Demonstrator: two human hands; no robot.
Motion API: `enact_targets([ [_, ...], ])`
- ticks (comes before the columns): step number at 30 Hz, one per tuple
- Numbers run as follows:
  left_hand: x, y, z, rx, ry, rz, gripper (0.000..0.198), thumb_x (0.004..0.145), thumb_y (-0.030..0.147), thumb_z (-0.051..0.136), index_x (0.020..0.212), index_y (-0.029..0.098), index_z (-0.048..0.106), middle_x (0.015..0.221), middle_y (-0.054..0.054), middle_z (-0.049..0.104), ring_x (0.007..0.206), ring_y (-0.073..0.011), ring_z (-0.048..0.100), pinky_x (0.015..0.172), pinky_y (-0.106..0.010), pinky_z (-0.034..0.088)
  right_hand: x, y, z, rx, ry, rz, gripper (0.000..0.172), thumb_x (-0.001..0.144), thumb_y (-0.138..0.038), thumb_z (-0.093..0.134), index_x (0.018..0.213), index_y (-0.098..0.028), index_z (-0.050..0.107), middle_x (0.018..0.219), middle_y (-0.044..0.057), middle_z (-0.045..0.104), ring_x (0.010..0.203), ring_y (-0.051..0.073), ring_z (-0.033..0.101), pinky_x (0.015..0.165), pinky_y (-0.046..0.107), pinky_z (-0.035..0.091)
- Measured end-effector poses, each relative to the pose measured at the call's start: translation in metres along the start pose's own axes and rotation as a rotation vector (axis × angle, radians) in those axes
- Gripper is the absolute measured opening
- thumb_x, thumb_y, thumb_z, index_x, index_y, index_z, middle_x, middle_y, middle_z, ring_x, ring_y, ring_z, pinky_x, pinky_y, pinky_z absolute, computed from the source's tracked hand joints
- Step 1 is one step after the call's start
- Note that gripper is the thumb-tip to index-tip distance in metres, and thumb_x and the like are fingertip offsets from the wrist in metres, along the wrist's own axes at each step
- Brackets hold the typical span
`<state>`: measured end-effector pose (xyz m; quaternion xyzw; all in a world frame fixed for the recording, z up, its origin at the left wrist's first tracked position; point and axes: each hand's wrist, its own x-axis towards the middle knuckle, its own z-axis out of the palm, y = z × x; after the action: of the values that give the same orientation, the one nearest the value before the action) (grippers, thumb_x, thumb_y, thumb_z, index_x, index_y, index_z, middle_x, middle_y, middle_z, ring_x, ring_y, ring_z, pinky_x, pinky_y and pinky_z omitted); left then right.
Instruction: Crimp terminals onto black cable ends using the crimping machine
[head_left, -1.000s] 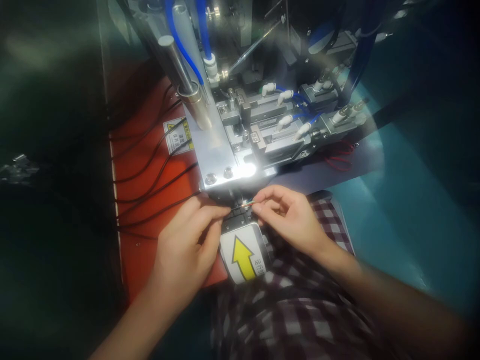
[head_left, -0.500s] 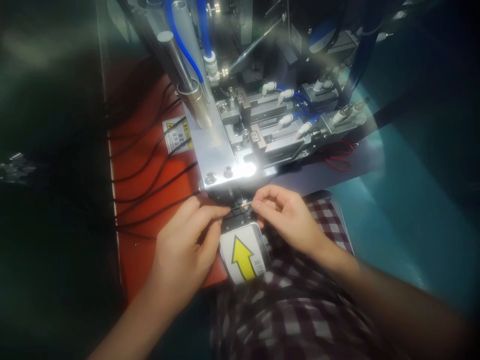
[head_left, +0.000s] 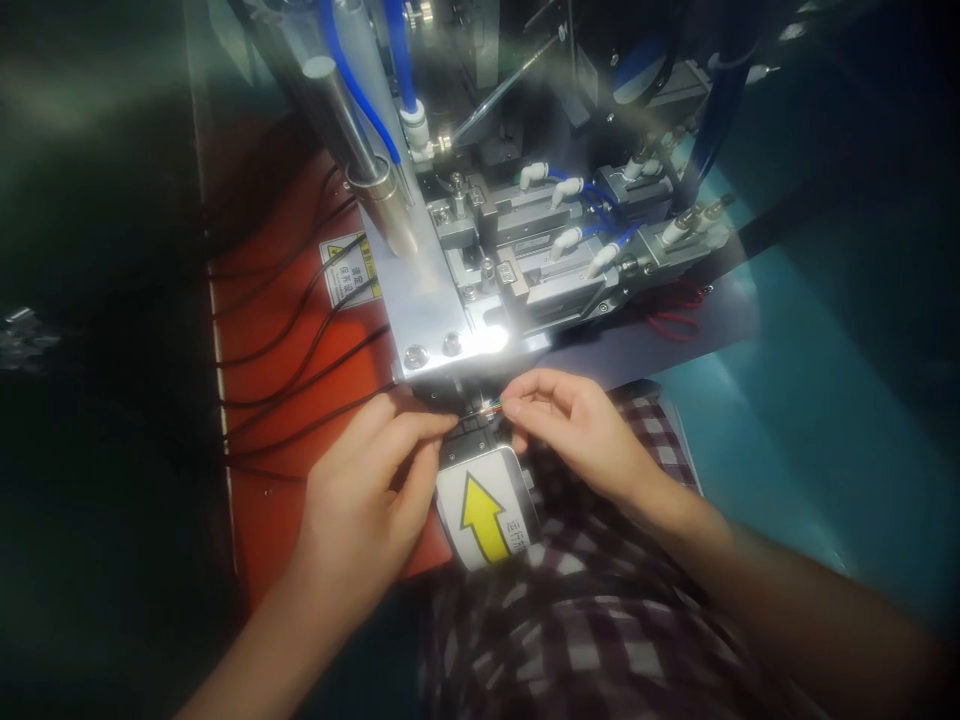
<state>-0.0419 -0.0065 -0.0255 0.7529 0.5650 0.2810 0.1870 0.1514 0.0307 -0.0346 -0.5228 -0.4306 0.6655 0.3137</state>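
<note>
— Where's the cable (head_left: 469, 414)?
— Between the hands, near the plate (head_left: 427, 310); the left hand (head_left: 371, 470) pinches its dark part; the right hand (head_left: 574, 425) seems to pinch its coloured wires (head_left: 490, 407).
— How far along?
— The wires look exposed and stretched out; the cable isn't released yet; whether it's seated in anything below, I can't tell.

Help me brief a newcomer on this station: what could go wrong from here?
The thin cable might slip or its coloured ends splay, since the right hand holds it only by the fingertips.

Fingers could get pinched if the machine moved: both hands are close to the metal plate's front edge.

The left hand might snag the black cables beside it.
</note>
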Motion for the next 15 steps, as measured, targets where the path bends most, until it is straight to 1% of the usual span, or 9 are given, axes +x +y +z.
enact_targets([
  [5, -0.0012, -0.0004, -0.0012, -0.007, -0.006, -0.006, 0.017, 0.087, 0.009, 0.056, 0.096, 0.019, 0.068, 0.087, 0.000, 0.061, 0.080, -0.0110, 0.059, 0.069, -0.021, 0.046, 0.0032, -0.0006, 0.0030, 0.037, -0.012, 0.009, 0.009, 0.079, -0.021, 0.064, 0.071, -0.016, 0.061, 0.053, -0.005, 0.058, 0.052, 0.010, 0.056, 0.058, 0.024, 0.045],
  [10, -0.0016, -0.0001, -0.0025, -0.005, -0.007, -0.005, 0.018, 0.087, 0.009, 0.057, 0.097, 0.019, 0.067, 0.088, 0.000, 0.061, 0.081, -0.0106, 0.059, 0.070, -0.021, 0.046, 0.0044, 0.0002, 0.0059, 0.065, -0.001, 0.056, 0.011, 0.078, -0.020, 0.061, 0.068, -0.016, 0.059, 0.048, -0.005, 0.056, 0.048, 0.009, 0.050, 0.054, 0.023, 0.040],
  [13, -0.0009, 0.0004, -0.0020, -0.005, -0.002, 0.002, 0.018, 0.087, 0.008, 0.056, 0.096, 0.019, 0.067, 0.090, 0.000, 0.062, 0.083, -0.0102, 0.060, 0.073, -0.020, 0.046, 0.0016, 0.0004, 0.0050, 0.055, -0.003, 0.064, 0.011, 0.079, -0.023, 0.062, 0.071, -0.016, 0.060, 0.050, -0.004, 0.057, 0.049, 0.009, 0.050, 0.053, 0.023, 0.040],
  [15, -0.0003, 0.0006, -0.0011, -0.005, -0.001, 0.004, 0.018, 0.088, 0.008, 0.055, 0.096, 0.018, 0.068, 0.090, 0.000, 0.062, 0.084, -0.0099, 0.061, 0.075, -0.019, 0.046, -0.0008, 0.0007, 0.0039, 0.021, 0.024, 0.027, 0.010, 0.078, -0.024, 0.065, 0.077, -0.015, 0.061, 0.052, -0.004, 0.057, 0.051, 0.010, 0.052, 0.055, 0.023, 0.041],
])
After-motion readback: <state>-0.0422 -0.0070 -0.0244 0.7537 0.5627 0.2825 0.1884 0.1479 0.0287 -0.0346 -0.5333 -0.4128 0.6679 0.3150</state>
